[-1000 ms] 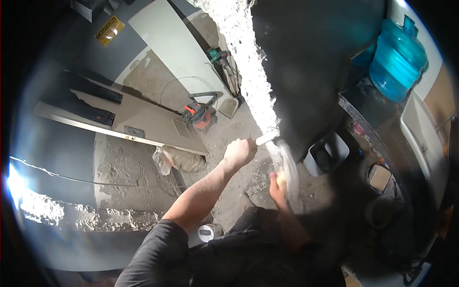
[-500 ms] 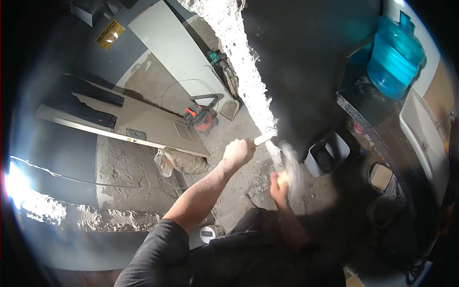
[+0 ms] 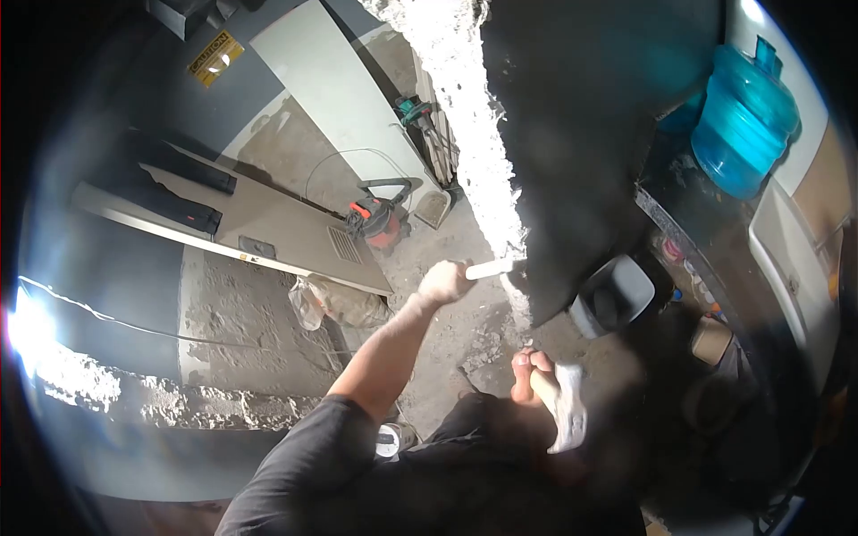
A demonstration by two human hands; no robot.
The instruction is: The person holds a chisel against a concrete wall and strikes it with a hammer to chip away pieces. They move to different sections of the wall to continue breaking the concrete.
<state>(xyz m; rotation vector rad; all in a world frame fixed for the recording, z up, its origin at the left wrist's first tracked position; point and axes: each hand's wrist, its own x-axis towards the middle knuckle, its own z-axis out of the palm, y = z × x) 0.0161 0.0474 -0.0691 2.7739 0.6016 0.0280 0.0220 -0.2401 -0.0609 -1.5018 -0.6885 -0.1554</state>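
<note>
Gripping a pale chisel [image 3: 490,267] in a closed left hand [image 3: 444,282], a worker sets its tip against the rough white wall edge [image 3: 478,152]; below that edge, the right hand [image 3: 527,375] is wrapped around a blurred hammer [image 3: 565,406].

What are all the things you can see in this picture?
Water jug: one, blue, upper right.
Shop vacuum: one, red and black, on the dusty floor, centre.
Bin: one, grey, right of the broken wall edge.
Caution sticker: one, yellow, upper left.
Bag: one, pale, crumpled on the floor.
Wall edge: one, white, rough, top centre.
Chisel: one, pale, held against the wall edge.
Hammer: one, blurred, pale, lower centre.
Left hand: grip closed on the chisel.
Right hand: grip closed on the hammer.
</note>
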